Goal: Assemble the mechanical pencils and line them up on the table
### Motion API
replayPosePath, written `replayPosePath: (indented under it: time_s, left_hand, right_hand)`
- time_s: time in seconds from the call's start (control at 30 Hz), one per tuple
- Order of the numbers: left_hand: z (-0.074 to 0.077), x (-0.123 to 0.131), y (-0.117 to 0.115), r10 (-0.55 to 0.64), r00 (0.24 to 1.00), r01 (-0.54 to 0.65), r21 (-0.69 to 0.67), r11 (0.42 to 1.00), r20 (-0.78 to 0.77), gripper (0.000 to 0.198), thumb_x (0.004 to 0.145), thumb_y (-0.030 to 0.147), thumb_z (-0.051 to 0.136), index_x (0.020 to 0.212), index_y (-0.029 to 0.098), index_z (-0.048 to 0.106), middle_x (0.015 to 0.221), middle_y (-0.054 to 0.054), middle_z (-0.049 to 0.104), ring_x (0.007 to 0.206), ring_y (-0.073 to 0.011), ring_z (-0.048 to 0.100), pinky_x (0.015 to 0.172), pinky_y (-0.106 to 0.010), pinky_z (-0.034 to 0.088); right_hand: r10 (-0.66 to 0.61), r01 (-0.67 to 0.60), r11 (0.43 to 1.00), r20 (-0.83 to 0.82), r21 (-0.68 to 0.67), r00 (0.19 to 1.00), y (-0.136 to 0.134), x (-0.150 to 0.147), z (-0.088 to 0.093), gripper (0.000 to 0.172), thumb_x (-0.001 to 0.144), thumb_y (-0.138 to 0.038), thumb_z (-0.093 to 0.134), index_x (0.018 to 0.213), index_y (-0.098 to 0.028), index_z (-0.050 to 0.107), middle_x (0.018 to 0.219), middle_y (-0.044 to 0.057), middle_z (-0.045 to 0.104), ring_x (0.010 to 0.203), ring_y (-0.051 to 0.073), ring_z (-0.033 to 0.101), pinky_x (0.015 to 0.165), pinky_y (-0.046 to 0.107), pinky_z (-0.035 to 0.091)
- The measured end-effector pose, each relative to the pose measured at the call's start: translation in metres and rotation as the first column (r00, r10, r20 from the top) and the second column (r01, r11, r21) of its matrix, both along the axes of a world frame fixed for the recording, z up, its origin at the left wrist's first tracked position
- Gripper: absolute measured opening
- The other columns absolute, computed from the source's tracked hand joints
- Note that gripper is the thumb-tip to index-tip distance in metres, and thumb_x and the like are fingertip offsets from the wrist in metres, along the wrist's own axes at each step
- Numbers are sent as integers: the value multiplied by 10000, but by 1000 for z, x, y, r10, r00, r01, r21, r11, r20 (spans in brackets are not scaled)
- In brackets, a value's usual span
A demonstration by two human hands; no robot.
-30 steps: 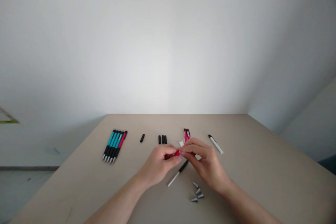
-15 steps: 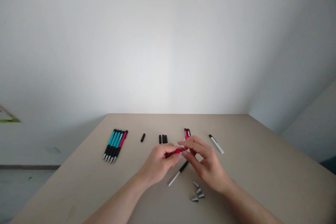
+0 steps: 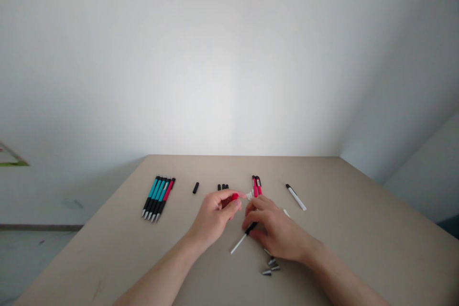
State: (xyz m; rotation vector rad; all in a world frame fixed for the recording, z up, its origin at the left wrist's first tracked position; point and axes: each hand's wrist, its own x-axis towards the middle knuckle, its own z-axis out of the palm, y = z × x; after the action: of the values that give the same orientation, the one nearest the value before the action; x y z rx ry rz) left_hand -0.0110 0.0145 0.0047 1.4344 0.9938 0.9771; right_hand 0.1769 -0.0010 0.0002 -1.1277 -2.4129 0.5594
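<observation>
here, on the tan table, the left hand is raised, thumb and forefinger pinched shut on a short red barrel that points right. the right hand sits lower and nearer the white refill, fingertips curled onto its black end (an actual grip can't be made out). the refill's long axis runs diagonally, down-left from those fingers toward the person.

Glossy red plastic barrel; white plastic refill; matt tabletop; shiny metal tips at five o'clock.
</observation>
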Motion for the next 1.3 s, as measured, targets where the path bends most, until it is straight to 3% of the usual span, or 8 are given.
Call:
replayPosePath:
  time_s: [0.3,0.5,0.63,0.73,0.93,1.3]
  left_hand:
    - [-8,-4,6,96,984,-87,66,994,-152,336,795,354,567,1004,128,702,697,-20,616,577,-125,466,553,-238,336]
    - [-9,-3,5,104,968,-77,124,989,-230,303,824,321,528,989,127,692,745,-28,625,641,-137,491,592,-237,343]
    - [-8,-2,2,84,953,-15,233,972,-291,218,837,284,512,829,141,676,692,3,557,641,-122,454,589,-222,321]
    - [-9,-2,0,85,945,2,266,964,-317,216,840,281,512,741,145,648,640,22,492,610,-111,418,565,-216,300]
    - [-10,-3,1,108,942,-15,283,959,-317,225,856,288,498,894,170,686,724,-6,581,656,-130,487,597,-225,336]
    - [-6,-2,-1,94,888,93,376,922,-450,186,836,203,510,780,174,685,663,7,539,605,-115,477,568,-223,318]
  right_hand:
    - [-2,14,996,-138,85,990,3,-2,1,261,769,30,483,831,-191,608,835,47,611,837,192,538,771,326,435]
    - [-156,216,957,-285,193,946,9,3,0,182,864,-67,461,899,-194,586,851,65,623,800,200,546,720,324,434]
    - [-233,306,924,-300,227,925,11,4,-3,163,868,-83,467,876,-189,590,829,61,633,780,201,553,703,317,432]
    - [-240,311,920,-286,238,928,12,4,-3,168,861,-75,466,860,-187,591,815,62,639,765,202,554,688,314,433]
    - [-255,315,915,-245,253,936,12,5,-5,177,859,-80,469,866,-190,608,830,69,646,786,210,558,704,329,441]
    - [-175,262,921,-296,289,939,11,6,-1,192,876,-100,509,893,-217,660,861,69,646,832,211,585,743,331,460]
